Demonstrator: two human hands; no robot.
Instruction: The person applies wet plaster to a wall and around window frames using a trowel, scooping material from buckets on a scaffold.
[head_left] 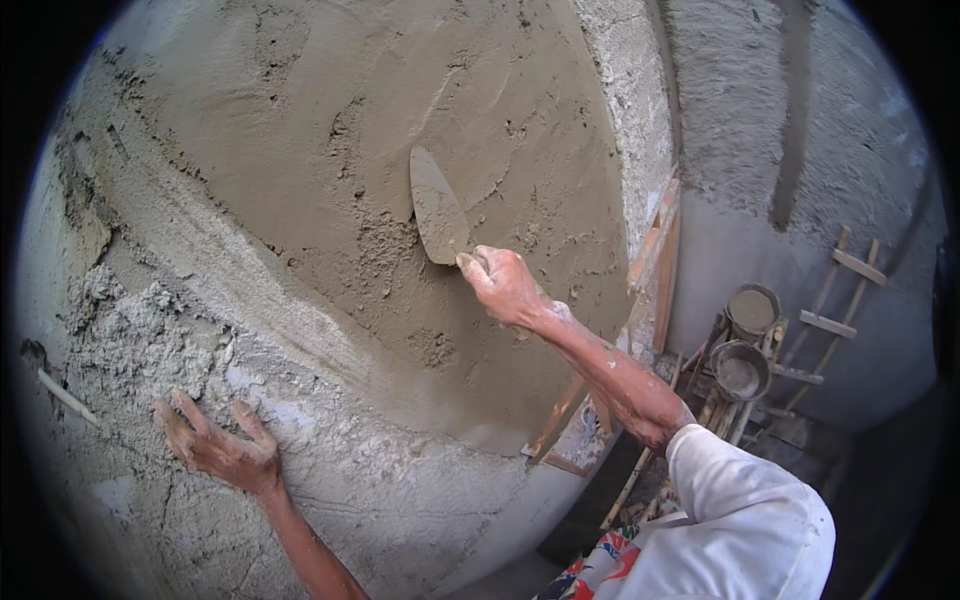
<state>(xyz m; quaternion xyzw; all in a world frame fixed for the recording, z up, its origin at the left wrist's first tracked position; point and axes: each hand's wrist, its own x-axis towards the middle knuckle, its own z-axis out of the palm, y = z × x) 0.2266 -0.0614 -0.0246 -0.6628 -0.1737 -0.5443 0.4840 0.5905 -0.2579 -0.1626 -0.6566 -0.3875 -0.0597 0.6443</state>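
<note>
My right hand (505, 288) is closed around the handle of a trowel (438, 210), whose handle is mostly hidden in my grip. The leaf-shaped blade lies against or very close to a broad patch of wet brown-grey mortar (320, 150) on the wall, pointing up and slightly left. Pits and ridges mark the mortar around the blade. Lower left, my left hand (222, 450) is held up with fingers apart and nothing in it. It is in front of the rough, uncoated wall (400, 500); whether it touches the surface I cannot tell.
At the right, two buckets (742, 370) with grey mortar stand on wooden poles, far below. A wooden ladder (830, 322) leans behind them. Wooden boards (655, 270) line the wall's right edge. A pale stick (68, 397) juts from the wall at far left.
</note>
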